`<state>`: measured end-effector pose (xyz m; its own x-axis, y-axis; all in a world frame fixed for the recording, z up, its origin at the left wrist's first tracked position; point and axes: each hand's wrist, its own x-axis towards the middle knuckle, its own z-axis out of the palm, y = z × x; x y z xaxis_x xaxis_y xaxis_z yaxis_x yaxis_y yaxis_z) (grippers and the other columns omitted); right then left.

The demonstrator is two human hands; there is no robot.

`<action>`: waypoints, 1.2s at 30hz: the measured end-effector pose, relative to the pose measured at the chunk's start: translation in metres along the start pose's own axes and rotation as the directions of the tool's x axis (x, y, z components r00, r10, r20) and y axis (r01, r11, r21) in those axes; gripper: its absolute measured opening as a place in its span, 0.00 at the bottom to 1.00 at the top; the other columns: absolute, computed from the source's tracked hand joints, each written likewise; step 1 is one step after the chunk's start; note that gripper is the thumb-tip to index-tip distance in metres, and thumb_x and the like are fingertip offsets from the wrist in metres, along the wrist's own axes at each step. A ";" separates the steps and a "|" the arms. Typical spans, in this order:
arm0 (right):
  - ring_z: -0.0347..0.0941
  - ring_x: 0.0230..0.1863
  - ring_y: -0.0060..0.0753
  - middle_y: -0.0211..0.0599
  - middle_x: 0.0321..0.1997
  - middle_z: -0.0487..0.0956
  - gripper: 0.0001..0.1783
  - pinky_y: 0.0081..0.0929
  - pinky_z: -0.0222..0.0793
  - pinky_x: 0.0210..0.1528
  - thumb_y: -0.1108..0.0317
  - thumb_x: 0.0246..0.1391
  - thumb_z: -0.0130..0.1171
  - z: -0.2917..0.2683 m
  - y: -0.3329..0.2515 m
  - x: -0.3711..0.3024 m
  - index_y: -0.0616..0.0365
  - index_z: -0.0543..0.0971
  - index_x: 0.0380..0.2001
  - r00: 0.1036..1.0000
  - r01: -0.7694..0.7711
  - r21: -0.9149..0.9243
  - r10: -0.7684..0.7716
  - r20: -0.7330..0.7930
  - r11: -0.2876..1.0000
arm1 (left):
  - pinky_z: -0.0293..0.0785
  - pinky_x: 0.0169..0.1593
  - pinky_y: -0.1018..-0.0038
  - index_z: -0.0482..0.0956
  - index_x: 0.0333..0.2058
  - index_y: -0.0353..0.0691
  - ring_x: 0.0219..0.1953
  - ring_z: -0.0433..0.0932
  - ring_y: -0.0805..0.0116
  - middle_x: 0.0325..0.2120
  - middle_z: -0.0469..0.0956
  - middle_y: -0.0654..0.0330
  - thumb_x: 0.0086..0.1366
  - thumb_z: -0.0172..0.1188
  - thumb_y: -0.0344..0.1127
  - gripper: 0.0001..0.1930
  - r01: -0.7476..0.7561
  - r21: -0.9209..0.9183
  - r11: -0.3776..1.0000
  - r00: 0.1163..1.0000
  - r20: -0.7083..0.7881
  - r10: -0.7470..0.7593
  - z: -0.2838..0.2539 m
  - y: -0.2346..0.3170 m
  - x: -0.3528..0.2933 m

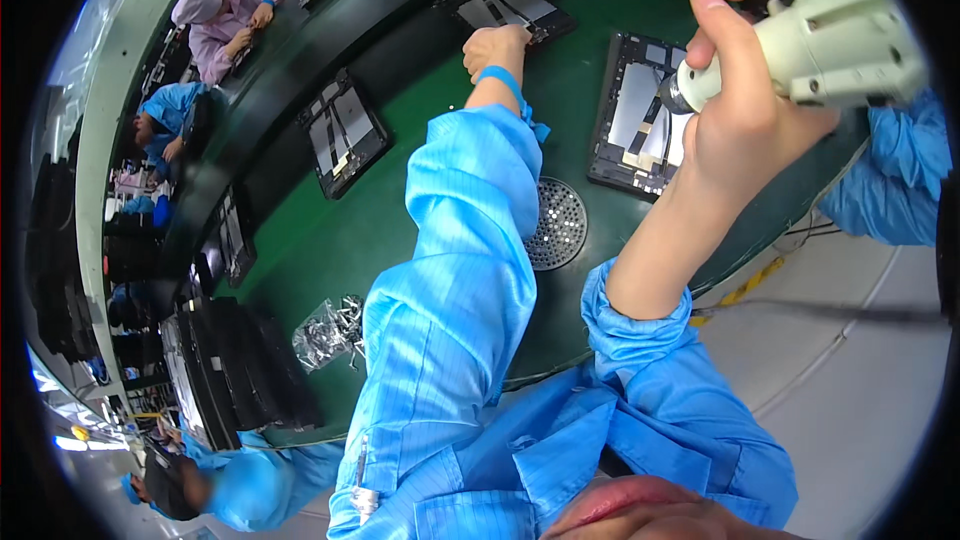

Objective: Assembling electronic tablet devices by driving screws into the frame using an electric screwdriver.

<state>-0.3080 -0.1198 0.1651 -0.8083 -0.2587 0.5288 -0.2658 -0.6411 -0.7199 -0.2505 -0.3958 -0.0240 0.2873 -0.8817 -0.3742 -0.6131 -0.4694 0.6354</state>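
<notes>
My left hand [497,52] reaches far forward, its fingers curled closed at the near edge of an opened tablet [505,6] with exposed silver battery plates and black ribbon cables. It appears to grip that edge, though the fingertips are partly hidden. A blue band circles the wrist. Raised at the upper right, my right hand [745,105] is wrapped around a pale green electric screwdriver [840,40]. The tool's dark nose points left, over the right side of another opened tablet [630,120] lying on the green mat. The screwdriver's bit cannot be made out.
A round perforated metal tray [556,225] holding small screws sits beside my left sleeve. A clear bag [325,335] of small metal parts lies left, near stacked dark panels [235,370]. Another opened tablet [342,132] rests farther left. Co-workers sit beyond the line and at both sides.
</notes>
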 end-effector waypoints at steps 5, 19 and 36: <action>0.66 0.18 0.19 0.35 0.30 0.75 0.25 0.14 0.60 0.20 0.83 0.41 0.57 0.006 0.001 -0.006 0.69 0.73 0.48 0.965 -0.220 0.169 0.189 0.185 0.961 | 0.76 0.48 0.66 0.74 0.46 0.24 0.47 0.78 0.58 0.46 0.78 0.48 0.48 0.74 0.31 0.27 0.036 -0.408 0.912 0.993 0.118 0.014 -0.026 -0.011 -0.003; 0.66 0.17 0.17 0.34 0.32 0.78 0.24 0.15 0.63 0.19 0.83 0.46 0.55 -0.013 0.058 -0.067 0.64 0.72 0.50 0.789 -0.271 0.261 0.058 0.612 0.926 | 0.73 0.53 0.70 0.70 0.53 0.30 0.44 0.78 0.68 0.44 0.78 0.55 0.62 0.61 0.27 0.21 -0.321 -0.824 0.466 0.887 -0.089 0.454 -0.211 -0.304 -0.238; 0.64 0.20 0.21 0.47 0.41 0.75 0.31 0.20 0.63 0.22 0.83 0.45 0.50 -0.029 0.105 -0.160 0.67 0.64 0.57 0.597 -0.493 0.175 0.186 0.780 0.852 | 0.61 0.61 0.59 0.59 0.63 0.28 0.61 0.63 0.46 0.59 0.62 0.41 0.53 0.62 0.30 0.38 -0.656 -0.028 0.755 0.717 -0.335 0.611 -0.184 -0.395 -0.295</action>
<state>-0.2219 -0.1246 -0.0079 -0.1223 -0.8373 0.5328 0.2638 -0.5450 -0.7959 0.0429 0.0416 -0.0402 0.0778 -0.9351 0.3458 -0.6306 0.2224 0.7435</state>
